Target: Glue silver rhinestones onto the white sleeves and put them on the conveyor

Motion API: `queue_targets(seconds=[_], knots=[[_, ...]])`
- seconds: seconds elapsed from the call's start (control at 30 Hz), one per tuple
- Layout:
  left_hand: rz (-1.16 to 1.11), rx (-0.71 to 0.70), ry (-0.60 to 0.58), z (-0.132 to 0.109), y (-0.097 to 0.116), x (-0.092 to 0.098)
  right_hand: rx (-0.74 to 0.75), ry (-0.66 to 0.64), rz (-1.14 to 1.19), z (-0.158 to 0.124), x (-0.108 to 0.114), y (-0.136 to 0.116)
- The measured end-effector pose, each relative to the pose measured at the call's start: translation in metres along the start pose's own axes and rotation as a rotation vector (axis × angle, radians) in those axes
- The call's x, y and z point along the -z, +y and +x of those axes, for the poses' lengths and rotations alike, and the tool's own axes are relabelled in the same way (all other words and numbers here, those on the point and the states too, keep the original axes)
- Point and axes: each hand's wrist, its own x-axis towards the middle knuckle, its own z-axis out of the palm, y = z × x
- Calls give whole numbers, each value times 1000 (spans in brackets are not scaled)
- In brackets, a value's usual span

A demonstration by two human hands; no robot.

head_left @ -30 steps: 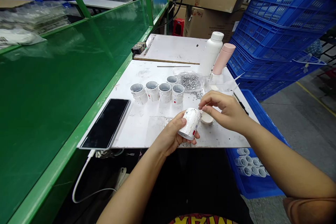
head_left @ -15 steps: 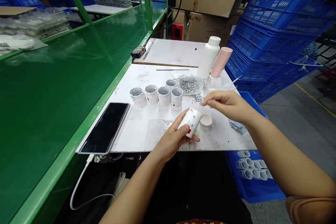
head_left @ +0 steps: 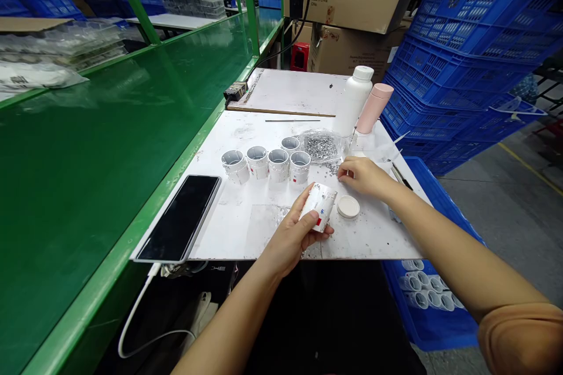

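Observation:
My left hand is wrapped round a small white cup with a red square and blue marking, tilted above the table. My right hand rests low over the table, its fingertips pinched at a scatter of small silver metal parts; what lies between the fingers is too small to make out. Behind it a clear plastic bag holds a heap of the same parts. A round white lid-like disc lies between my hands. Several similar grey-lined cups stand upright to the left.
A phone on a white cable lies at the table's left edge, beside the green conveyor. A white bottle and a pink bottle stand at the back right. Blue crates are stacked at the right; a blue bin below holds several cups.
My right hand has come down to the loose metal parts, its fingers now curled together. My left hand still holds the cup in nearly the same place.

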Motion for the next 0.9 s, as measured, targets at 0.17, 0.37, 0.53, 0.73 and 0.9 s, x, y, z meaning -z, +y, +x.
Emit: queue_targets(seconds=[0.17, 0.37, 0.53, 0.73, 0.9], knots=[[-1, 0, -12, 0, -1, 0, -14, -21, -31, 2, 0, -4], [5, -9, -27, 0, -1, 1, -45, -83, -139, -3, 4, -7], [16, 2, -41, 1, -1, 2, -202, -177, -292, -16, 12, -13], [13, -14, -55, 2, -4, 3, -250, -252, -279, -16, 11, -9], [15, -21, -49, 3, -5, 4, -220, -261, -207, -10, 13, -1]])
